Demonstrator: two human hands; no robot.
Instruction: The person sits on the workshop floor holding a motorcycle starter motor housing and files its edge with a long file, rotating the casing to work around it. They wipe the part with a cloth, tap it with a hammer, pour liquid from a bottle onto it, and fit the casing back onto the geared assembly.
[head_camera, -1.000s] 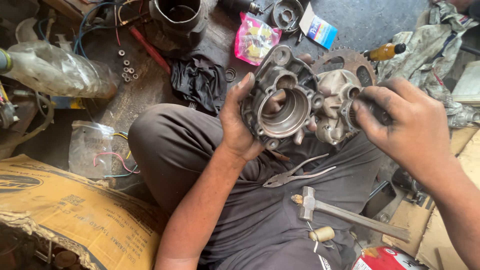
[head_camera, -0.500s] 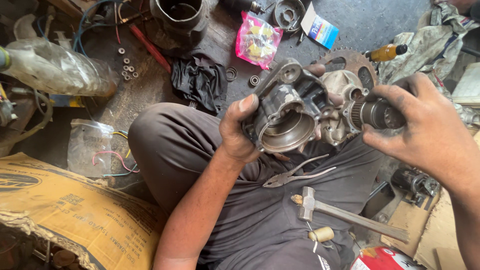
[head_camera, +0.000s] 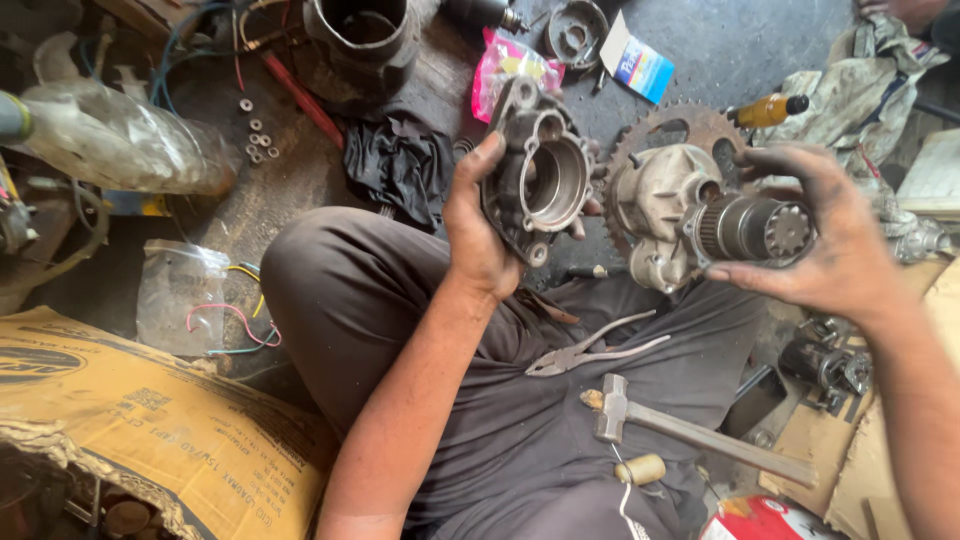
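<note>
With your left hand (head_camera: 480, 235) clamping the housing (head_camera: 545, 180) and your right hand (head_camera: 825, 235) pinching the greasy splined shaft (head_camera: 755, 228), either could slip onto the pliers (head_camera: 590, 352) in your lap.

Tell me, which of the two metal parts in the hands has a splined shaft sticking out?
The part in the right hand: the cover with shaft, whose toothed end points at the camera. The housing in the left hand shows only an open round bore.

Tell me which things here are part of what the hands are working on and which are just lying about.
In hand:
- round grey metal housing, gripped by the left hand
- grey metal cover with splined shaft, held by the right hand

Lying about:
- steel pliers on the lap
- hammer
- rusty toothed sprocket
- pink plastic packet
- black rag
</note>
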